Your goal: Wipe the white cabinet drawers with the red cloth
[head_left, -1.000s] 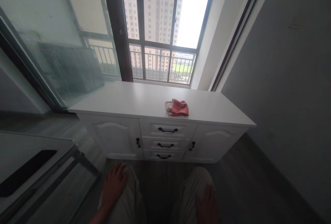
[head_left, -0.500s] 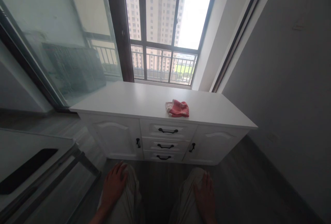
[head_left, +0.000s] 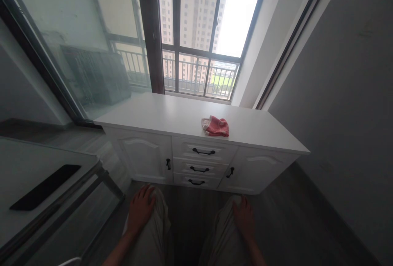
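Head view: left hand [head_left: 140, 210] & right hand [head_left: 244, 218] lie flat, fingers spread, on light-trousered knees [head_left: 156, 233], holding nothing. Crumpled pink-red cloth [head_left: 215, 126] sits untouched on white wooden sideboard [head_left: 159, 114] w/ black handles, well apart from both hands.

Window [head_left: 199, 32]: at 12 o'clock, dark-framed, bright daylight, tower blocks beyond.
Cabinet [head_left: 172, 114]: white, under the window, three drawers between two doors, black handles.
Wall [head_left: 346, 94]: grey, at 3 o'clock.
Floor [head_left: 294, 217]: grey wood.
Glass door [head_left: 61, 45]: at 10 o'clock.
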